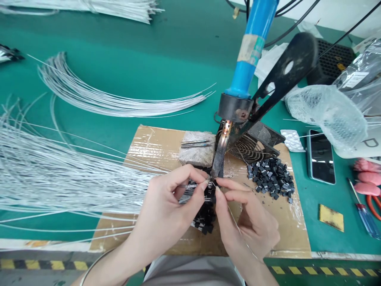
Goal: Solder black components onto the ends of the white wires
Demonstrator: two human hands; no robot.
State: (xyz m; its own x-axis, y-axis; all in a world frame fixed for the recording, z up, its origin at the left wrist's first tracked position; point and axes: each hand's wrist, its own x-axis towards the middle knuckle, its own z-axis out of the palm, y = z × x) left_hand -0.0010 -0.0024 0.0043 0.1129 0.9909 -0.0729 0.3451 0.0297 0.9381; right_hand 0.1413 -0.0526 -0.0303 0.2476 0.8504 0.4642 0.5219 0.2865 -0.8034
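Observation:
My left hand (169,210) pinches the end of a thin wire between thumb and forefinger, just below the soldering iron's tip. Thumb and forefinger of my right hand (250,216) are closed on a thin solder wire (234,220), which trails back over my palm towards the wrist. The blue-handled soldering iron (218,159) is held point down in a black metal bracket (282,79). Both sets of fingertips meet at its tip, and they hide the exact contact. Beneath my hands lies a cluster of small black parts (205,222) at the ends of the white wires (74,174).
Cardboard (190,244) covers the green table's (178,51) front. Right of the iron are a fan-like grille (247,149), loose black pieces (270,178), a phone (321,157), a yellow sponge (331,217) and a screwdriver (366,218). Another wire bundle (119,99) lies behind.

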